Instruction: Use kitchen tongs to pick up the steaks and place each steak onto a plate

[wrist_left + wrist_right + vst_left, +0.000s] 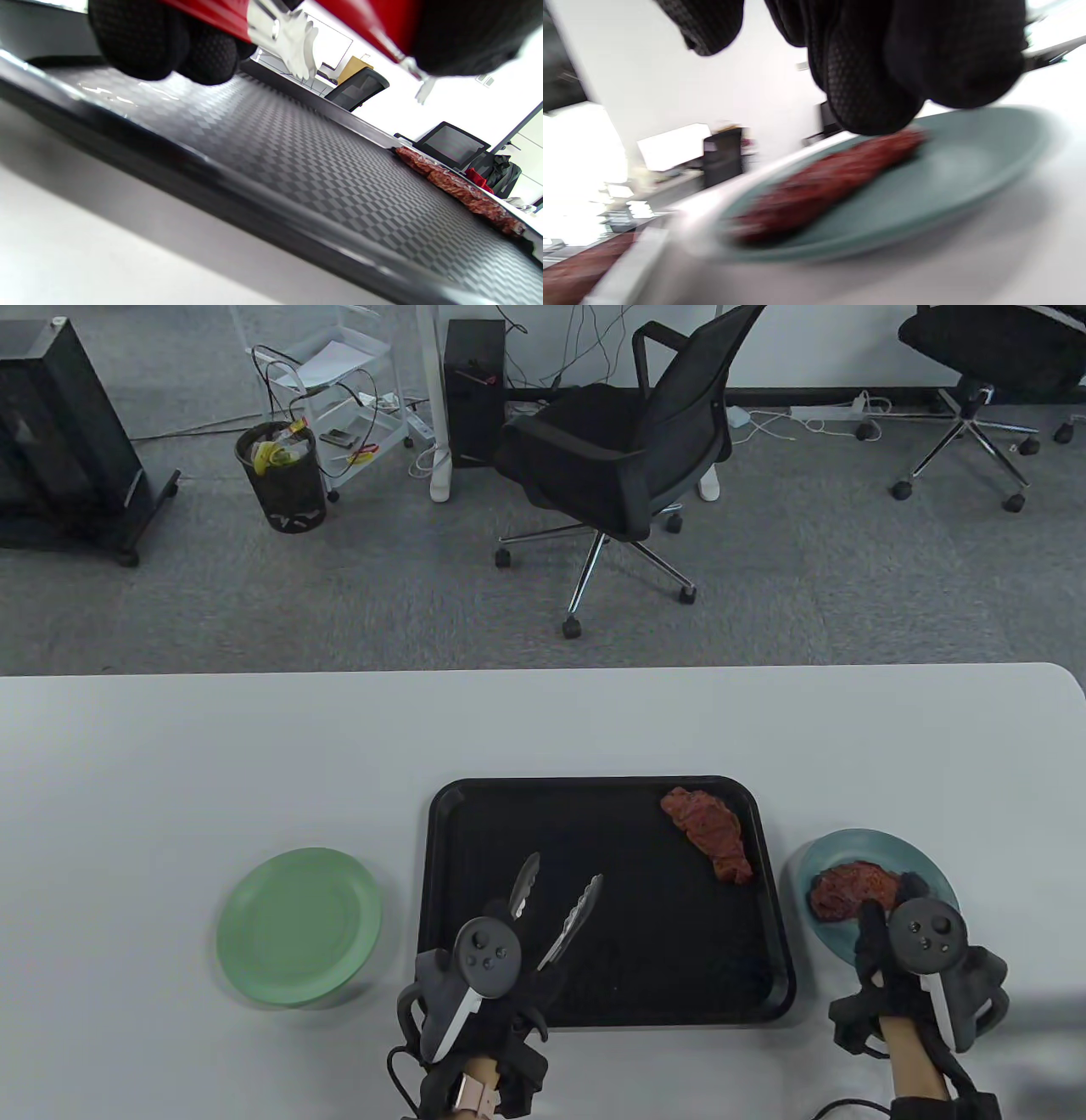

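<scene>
A black tray (605, 787) lies mid-table with one raw steak (708, 833) in its far right corner. My left hand (526, 980) grips the red handles of the kitchen tongs (556, 912) over the tray's near left part. The metal tips (297, 46) stand apart and hold nothing, and the steak (458, 186) lies far beyond them. A second steak (848, 891) lies on the blue-grey plate (857, 841) right of the tray. My right hand (891, 903) hovers over that plate's near side. Its fingers (874, 84) hang just above the steak (831, 178), holding nothing.
A green plate (297, 926) sits left of the tray with nothing on it. The table's far edge runs behind the tray. Beyond it stand a black office chair (611, 466), a bin (282, 475) and a small cart.
</scene>
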